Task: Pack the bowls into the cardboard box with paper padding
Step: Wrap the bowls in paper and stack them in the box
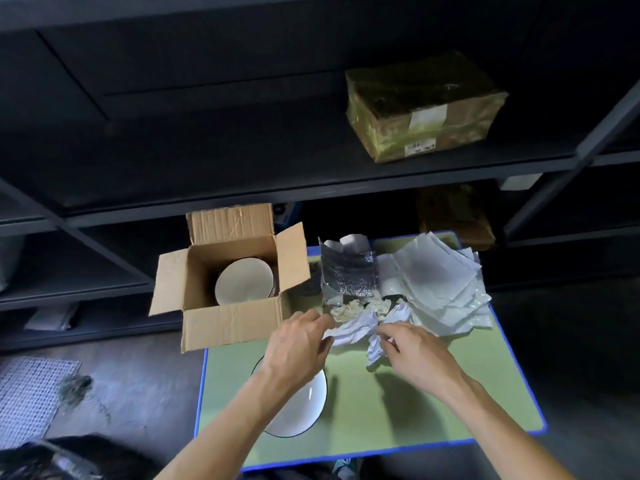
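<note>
Up and left of the left fingers (317,318): an open cardboard box (228,313), flaps out, with a first bowl (242,280) inside, white and tipped a bit.

Just below the left hand (294,344), partly hidden under the wrist: a second bowl (304,410), white with a dark rim, flat on the green table (450,410). Hard and smooth, likely a bit heavy, easy to chip or crack. Best held at the rim with both hands and set down softly, never dropped onto the first bowl.

Between the two hands: a crumpled paper (353,329). Pinched at its left end by the left fingers, pinched at its right end by the right fingers (386,332) of the right hand (412,351). Light, soft, easy to squash or tear. Fine to grab anywhere and bunch up as a cushion.

Around: far left of the left fingers, down on the floor, a wire mesh (31,393). Just past the fingertips, a shiny silver sheet (349,275), bent and standing up. Up and right of the right fingers, a pile of white sheets (440,282). Well above both hands, a brown parcel (422,105) on a dark shelf.

In the way: the box flap nearest the left fingers, sticking out toward the silver sheet, likely to bump a bowl going in. Also the left wrist, right over the second bowl.
</note>
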The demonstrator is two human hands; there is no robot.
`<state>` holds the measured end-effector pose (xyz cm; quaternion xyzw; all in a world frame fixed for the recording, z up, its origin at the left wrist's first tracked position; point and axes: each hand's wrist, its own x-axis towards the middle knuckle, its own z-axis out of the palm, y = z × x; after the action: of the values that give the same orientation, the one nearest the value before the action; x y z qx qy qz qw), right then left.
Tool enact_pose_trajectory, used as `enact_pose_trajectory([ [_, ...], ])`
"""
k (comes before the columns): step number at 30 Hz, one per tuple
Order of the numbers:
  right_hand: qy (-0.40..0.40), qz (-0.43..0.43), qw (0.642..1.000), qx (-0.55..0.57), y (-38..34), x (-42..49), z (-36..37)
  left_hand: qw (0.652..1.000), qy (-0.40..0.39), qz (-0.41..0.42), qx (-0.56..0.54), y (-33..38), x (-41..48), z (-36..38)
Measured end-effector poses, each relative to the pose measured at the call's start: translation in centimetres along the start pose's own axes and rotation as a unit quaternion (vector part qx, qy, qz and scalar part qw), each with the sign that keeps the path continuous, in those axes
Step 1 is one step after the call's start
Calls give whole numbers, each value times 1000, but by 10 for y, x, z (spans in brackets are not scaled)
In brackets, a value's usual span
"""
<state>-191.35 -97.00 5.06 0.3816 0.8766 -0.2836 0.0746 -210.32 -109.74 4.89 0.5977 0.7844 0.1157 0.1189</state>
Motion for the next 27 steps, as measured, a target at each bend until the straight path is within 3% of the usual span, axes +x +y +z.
enact_pose_trajectory([
  [8, -17, -83, 996, -24, -45, 26, 16, 999, -4, -36, -28, -16, -31, -5],
  [13, 33, -16, 998, -51, -11, 35, -3, 1000, 12, 16, -19, -6, -19, -10],
  [16, 83, 44, 994, -54, 18, 36, -20, 996, 83, 26, -10, -9, -15, -20],
  [19, 101, 76, 990, -66, 38, 38, -29, 987, 159, -16, 0, -25, -17, -33],
  [27, 114, 73, 988, -72, 33, 56, -26, 991, 68, -98, 60, -48, 5, -35],
])
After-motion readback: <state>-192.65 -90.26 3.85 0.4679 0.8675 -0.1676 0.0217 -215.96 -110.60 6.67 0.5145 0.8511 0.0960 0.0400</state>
